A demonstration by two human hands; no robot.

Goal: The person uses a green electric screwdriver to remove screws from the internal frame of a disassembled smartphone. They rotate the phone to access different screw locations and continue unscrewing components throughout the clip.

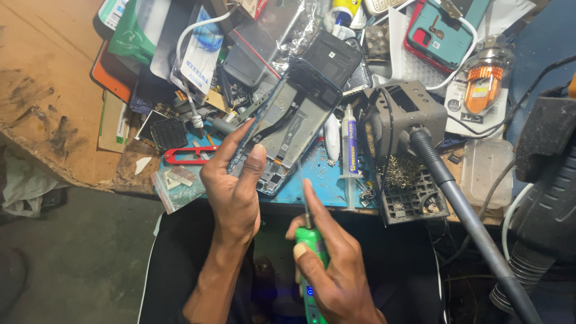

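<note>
Already the opened phone lay with its back cover off, at the centre of the frame, its grey inner plate, a black ribbon cable and a dark upper cover exposed; that much stripping looked done, while the plate and boards sat in the blue frame, so I judged more unfastening was left. The left hand gripped the phone's lower left edge, thumb pressed on the inside face and fingers curled behind; the right hand was closed round a green electric screwdriver, lower centre, index finger stretched along its shaft, the thin bit pointing up toward the phone's lower edge; whether the tip touched a screw I could not tell.

Packages and labels: a white tube with a blue label lay just right of the phone; a white-and-blue printed card packet sat upper left, beside a green pouch; a clear blister pack holding an orange part was upper right, near a teal phone case; red clippers lay left of the hand; a grey soldering stand stood right of centre.
</note>
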